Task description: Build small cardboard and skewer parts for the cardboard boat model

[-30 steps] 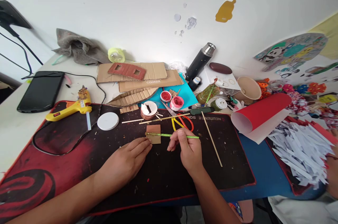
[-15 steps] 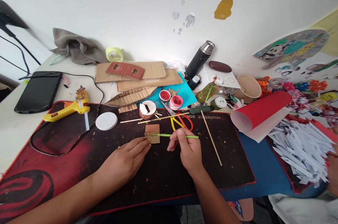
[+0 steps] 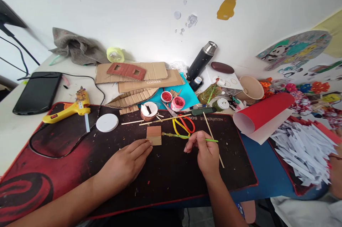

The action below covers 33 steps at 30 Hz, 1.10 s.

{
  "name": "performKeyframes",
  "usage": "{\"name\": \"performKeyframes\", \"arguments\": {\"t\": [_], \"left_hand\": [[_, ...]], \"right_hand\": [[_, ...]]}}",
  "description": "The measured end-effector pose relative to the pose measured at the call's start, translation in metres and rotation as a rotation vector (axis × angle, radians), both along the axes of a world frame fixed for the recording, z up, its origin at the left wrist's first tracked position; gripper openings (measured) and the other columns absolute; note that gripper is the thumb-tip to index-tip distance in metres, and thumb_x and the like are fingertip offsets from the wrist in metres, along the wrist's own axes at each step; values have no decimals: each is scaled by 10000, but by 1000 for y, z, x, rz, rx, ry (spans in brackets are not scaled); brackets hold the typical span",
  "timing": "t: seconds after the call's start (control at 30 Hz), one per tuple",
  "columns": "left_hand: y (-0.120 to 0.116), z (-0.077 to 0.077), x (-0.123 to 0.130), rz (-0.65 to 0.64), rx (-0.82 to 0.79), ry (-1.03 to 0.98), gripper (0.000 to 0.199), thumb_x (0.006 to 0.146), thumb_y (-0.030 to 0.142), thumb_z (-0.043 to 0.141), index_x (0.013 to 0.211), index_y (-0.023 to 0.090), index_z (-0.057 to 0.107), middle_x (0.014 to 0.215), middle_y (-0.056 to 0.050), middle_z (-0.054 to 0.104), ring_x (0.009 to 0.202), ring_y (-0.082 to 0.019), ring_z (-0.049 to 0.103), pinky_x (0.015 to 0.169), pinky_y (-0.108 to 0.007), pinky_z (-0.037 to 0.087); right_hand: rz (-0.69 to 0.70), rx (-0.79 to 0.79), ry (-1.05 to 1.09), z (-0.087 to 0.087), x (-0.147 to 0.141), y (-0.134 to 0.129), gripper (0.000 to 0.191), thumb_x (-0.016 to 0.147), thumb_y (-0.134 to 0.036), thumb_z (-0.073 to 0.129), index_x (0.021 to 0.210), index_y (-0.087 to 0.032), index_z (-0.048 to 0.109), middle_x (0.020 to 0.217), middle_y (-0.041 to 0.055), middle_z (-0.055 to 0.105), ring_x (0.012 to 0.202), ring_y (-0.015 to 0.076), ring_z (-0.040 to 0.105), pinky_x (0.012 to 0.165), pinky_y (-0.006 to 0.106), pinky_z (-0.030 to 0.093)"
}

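Observation:
A small cardboard square (image 3: pixel 154 135) lies on the dark desk mat (image 3: pixel 171 180), its upper part painted reddish brown and its lower part bare tan. The bunched fingertips of my left hand (image 3: pixel 135 157) hold its lower left corner against the mat. My right hand (image 3: pixel 207 152) pinches a green-handled paintbrush (image 3: pixel 184 137), its brownish bristles just right of the square's edge. Behind the square stands an open jar of brown paint (image 3: pixel 149 111). Scissors with yellow and red handles (image 3: pixel 184 126) lie beyond the brush, and thin wooden sticks (image 3: pixel 165 119) lie near them.
A yellow glue gun (image 3: pixel 68 109) with its cord and a white lid (image 3: pixel 107 122) lie left. Cardboard pieces (image 3: pixel 157 81), pink and red paint pots (image 3: pixel 177 103) and a black thermos (image 3: pixel 202 60) stand at the back. Rolled red paper (image 3: pixel 267 113) and white paper strips (image 3: pixel 301 152) lie right.
My right hand has moved right with the paintbrush, so the bristles have come off the cardboard square. My left hand stays at the square's corner.

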<state>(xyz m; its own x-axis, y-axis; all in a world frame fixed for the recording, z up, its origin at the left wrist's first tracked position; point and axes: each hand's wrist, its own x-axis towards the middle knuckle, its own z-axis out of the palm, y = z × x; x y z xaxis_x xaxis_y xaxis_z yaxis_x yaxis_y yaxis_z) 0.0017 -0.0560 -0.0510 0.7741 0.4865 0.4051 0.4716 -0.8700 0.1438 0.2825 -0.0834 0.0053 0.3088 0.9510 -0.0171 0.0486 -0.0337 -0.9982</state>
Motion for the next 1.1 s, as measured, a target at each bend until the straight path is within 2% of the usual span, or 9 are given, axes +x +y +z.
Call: {"name": "performKeyframes", "arguments": {"t": [0.1,0.23,0.43,0.57,0.87,1.1], "left_hand": [[0,0,0,-1,24,8,350,1070,135,474,1310,108,727,1311,-136,769,1236,-274,707,1006,-366,631],[0,-1,0,0,31,11,348,1065,129,473,1294,87,732,1290,-147,773,1221,-290,715,993,-387,646],[-2,-5,0,21,-21,-18,381,1056,121,480,1354,141,716,1324,-135,761,1260,-272,700,1035,-382,630],[-1,-4,0,8,5,-10,369,1047,105,481,1324,114,726,1305,-151,763,1244,-279,703,1026,-378,628],[1,3,1,-4,39,7,355,1069,126,454,1283,89,735,1285,-142,776,1208,-282,722,990,-375,645],[-1,-1,1,9,21,11,371,1065,114,444,1307,86,724,1292,-155,769,1223,-295,716,969,-392,656]], "right_hand": [[-11,17,23,2,-3,1,523,1033,-636,628,758,-196,691,564,10,666,489,171,661,478,265,530],[56,22,23,1,-19,6,527,1063,-610,590,760,-192,697,592,16,676,512,161,673,493,253,536],[155,25,5,-5,-37,15,504,1075,-599,565,812,-198,717,608,11,676,525,162,682,501,255,537],[130,6,-12,-6,-31,15,525,1065,-626,564,793,-199,704,604,14,678,525,166,682,499,258,544],[-28,9,24,-2,-4,8,513,1030,-648,628,798,-195,696,571,5,670,500,169,674,482,253,524],[82,22,31,-1,-20,8,512,1072,-588,590,769,-190,702,597,14,676,517,159,678,496,249,537]]}}
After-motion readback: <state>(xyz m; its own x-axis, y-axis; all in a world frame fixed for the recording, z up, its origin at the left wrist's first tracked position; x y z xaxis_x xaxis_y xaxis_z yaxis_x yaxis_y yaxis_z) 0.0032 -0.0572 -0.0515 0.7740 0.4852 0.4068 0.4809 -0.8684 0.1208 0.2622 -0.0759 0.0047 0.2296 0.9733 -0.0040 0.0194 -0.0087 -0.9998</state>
